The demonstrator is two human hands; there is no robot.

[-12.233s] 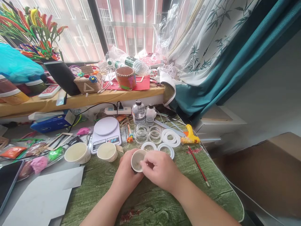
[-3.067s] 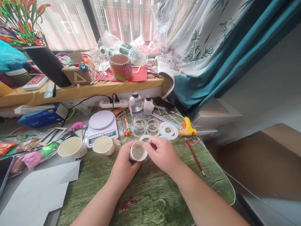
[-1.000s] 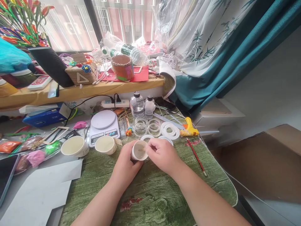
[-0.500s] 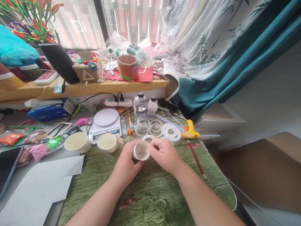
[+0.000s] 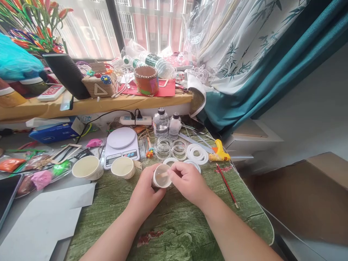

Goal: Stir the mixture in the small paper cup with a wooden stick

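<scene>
A bamboo-print curtain (image 5: 243, 40), fuzzy flowers (image 5: 40, 30) and glue gun (image 5: 220, 153) suggest a home craft corner.

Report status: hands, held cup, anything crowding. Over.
Left hand gripping paper cup, mouth up. Right hand pinching thin stick, its end inside cup. Crowding: white ring just beyond, partly hidden by right hand.

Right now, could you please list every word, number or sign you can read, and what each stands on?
None reads clearly.
Blue box: blurred lettering.
Pale wrapper: blurred characters.
White scale: marks too small.
Red-and-white box: blurred print.
Green-labelled bottle: too small.
</scene>
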